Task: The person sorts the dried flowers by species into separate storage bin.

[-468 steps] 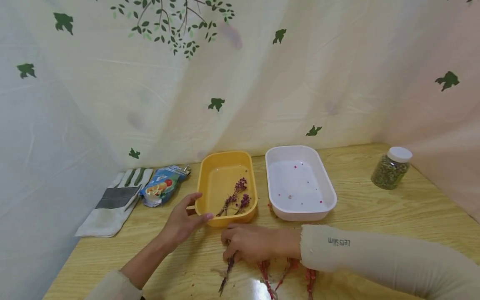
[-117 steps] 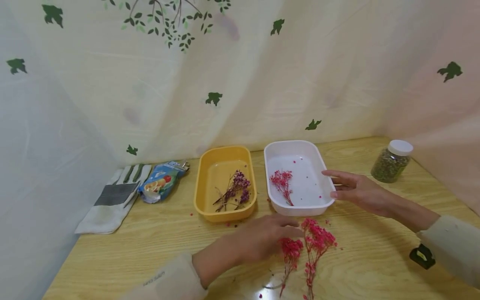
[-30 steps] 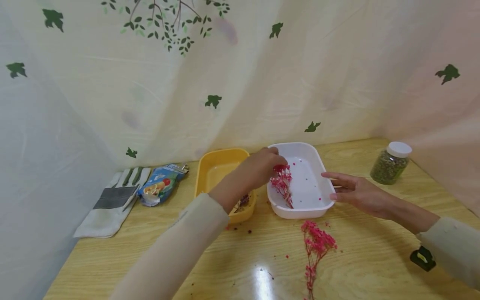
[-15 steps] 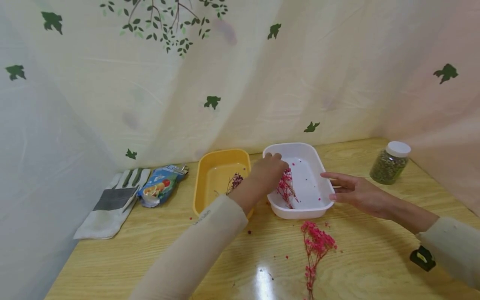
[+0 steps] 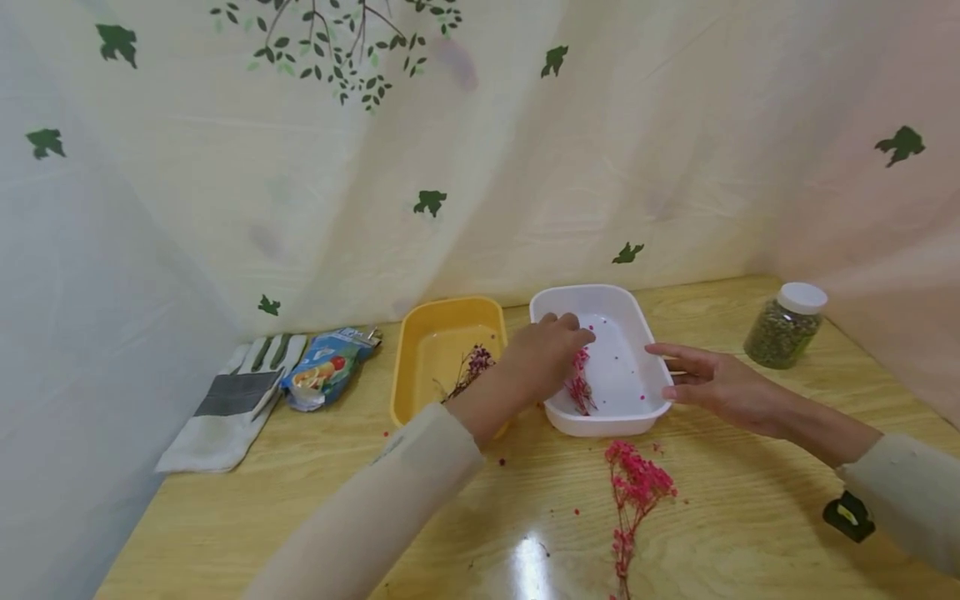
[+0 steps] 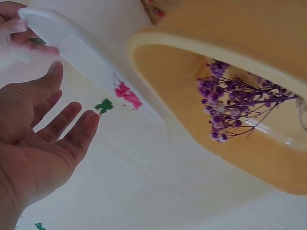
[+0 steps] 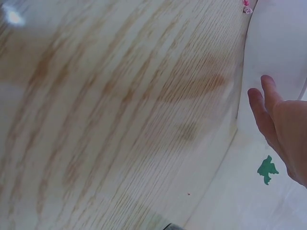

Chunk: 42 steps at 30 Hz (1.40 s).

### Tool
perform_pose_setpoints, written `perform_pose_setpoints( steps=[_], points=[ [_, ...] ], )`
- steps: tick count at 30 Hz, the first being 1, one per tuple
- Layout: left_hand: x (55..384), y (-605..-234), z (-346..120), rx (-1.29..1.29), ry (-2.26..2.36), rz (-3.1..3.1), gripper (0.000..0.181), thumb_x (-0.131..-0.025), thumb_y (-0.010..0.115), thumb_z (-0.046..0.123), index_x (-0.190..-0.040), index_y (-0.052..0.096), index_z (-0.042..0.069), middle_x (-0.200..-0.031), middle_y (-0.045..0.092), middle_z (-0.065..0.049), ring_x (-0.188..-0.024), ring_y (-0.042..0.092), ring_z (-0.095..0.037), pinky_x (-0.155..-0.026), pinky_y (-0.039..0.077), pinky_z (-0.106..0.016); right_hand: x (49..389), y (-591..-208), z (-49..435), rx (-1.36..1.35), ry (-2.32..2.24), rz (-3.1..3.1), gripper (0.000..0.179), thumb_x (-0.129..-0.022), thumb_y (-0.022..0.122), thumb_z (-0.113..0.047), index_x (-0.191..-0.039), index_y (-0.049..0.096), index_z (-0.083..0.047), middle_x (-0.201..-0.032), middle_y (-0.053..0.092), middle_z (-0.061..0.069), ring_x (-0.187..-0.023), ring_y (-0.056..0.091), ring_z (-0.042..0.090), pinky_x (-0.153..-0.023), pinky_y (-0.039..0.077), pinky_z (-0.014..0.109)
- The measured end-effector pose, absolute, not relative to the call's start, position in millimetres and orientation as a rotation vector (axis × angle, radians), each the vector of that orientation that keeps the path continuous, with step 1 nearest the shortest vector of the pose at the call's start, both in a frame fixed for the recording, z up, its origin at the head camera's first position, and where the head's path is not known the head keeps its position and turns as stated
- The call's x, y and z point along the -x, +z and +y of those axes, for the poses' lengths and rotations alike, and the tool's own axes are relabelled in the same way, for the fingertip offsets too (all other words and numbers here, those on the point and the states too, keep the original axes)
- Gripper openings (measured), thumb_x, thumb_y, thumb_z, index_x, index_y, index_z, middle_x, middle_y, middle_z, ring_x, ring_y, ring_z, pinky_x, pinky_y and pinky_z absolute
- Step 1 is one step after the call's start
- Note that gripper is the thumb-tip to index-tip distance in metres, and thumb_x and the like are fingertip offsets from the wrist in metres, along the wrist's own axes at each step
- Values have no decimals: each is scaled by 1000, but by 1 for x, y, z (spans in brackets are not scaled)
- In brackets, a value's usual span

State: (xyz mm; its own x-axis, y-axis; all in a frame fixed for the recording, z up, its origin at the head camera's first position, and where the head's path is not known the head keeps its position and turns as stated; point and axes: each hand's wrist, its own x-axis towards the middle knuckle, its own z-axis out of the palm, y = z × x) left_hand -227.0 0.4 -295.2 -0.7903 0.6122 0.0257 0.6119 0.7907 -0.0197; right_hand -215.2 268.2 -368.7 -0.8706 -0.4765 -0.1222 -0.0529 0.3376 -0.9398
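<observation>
My left hand (image 5: 546, 357) hovers over the left side of a white plastic tub (image 5: 611, 425), palm inward. In the left wrist view its fingers (image 6: 79, 132) are loosely curved with nothing between them. Below it in the tub lie pink dried flowers (image 5: 581, 390), partly hidden by the hand. My right hand (image 5: 720, 393) touches the tub's right rim and wall with fingers extended. On the table in front of the tub lies another pink dried flower sprig (image 5: 636, 483). Purple dried flowers (image 6: 230, 98) rest in the yellow tub (image 5: 420, 333), partly behind my left forearm.
A jar of dried green bits (image 5: 783, 329) with a white lid stands at the right. At the left lie a blue food packet (image 5: 326, 371) and a work glove (image 5: 228, 400). Small fallen blossoms dot the wooden table (image 5: 315, 500). A patterned curtain hangs behind.
A pink sprig went from the table into the white tub with my left hand, which has since let go and shifted slightly right. Earlier, purple sprigs were added to the yellow tub.
</observation>
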Motion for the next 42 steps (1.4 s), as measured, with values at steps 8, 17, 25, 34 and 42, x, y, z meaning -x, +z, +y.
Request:
perform_pose_setpoints(
  steps=[8,17,25,34,42],
  points=[
    [191,-288,4,1232,19,-2710,44,-88,71,26,-131,59,20,-128,58,0,-113,55,-18,-91,50,-25,216,-371,270,490,-1570,2201,67,-96,60,-18,-152,24,-5,-150,29,29,-129,41,44,-99,44,51],
    [148,-287,6,1517,84,-2501,41,-91,67,27,-130,57,20,-129,58,0,-116,55,-16,-96,45,-22,216,-370,269,529,-1573,2190,66,-97,58,-17,-152,23,-4,-149,31,29,-127,47,35,-96,48,45],
    [140,-300,3,1705,-13,-2530,43,-88,70,16,-128,56,21,-132,56,3,-120,52,-13,-100,41,-19,215,-370,269,510,-1581,2198,66,-97,58,-15,-151,23,-3,-149,30,30,-129,41,44,-96,47,46],
    [140,-331,15,1862,180,-2519,46,-90,67,17,-132,58,36,-141,47,6,-133,36,-9,-109,30,-23,216,-371,269,476,-1606,2168,66,-96,59,-14,-151,25,-4,-150,28,30,-129,42,37,-96,47,40],
    [145,-347,16,1874,170,-2580,36,-92,65,18,-122,66,37,-139,48,6,-134,35,-10,-114,20,-23,214,-367,268,470,-1554,2223,67,-95,61,-18,-151,26,-4,-151,28,29,-132,35,46,-98,46,45]
  ],
)
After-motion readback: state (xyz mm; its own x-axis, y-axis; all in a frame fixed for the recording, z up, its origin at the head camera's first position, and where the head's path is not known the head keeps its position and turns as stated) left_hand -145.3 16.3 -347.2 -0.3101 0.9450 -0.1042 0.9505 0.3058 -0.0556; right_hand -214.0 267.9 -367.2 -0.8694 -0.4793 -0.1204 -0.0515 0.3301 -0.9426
